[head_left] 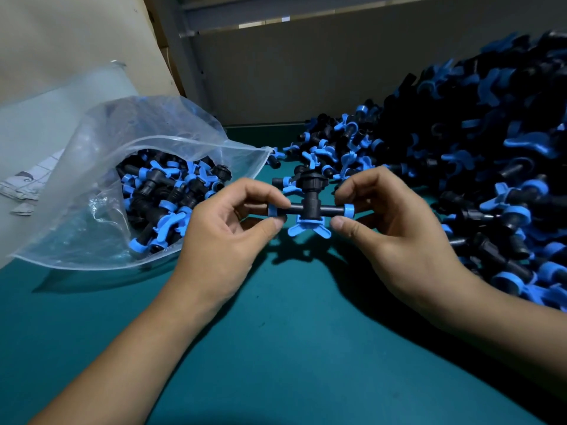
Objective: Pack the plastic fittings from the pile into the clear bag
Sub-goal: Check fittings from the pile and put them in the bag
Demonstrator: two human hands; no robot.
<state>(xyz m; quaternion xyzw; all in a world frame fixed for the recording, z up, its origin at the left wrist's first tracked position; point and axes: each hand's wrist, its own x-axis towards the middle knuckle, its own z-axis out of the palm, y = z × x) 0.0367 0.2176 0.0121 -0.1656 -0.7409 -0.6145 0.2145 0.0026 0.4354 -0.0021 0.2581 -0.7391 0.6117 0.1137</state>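
The left hand (233, 228) and right hand (389, 228) are pinching 1 fitting (310, 210) by its ends, above the table (276, 348) beside the bag (122, 185). Loosening either pinch is risking a drop short of the bag's mouth.

a teal-covered table (276, 348) carries a clear bag (101, 179) of fittings lying at ten o'clock and a big pile of black-and-blue fittings (475, 167) from twelve to three o'clock.
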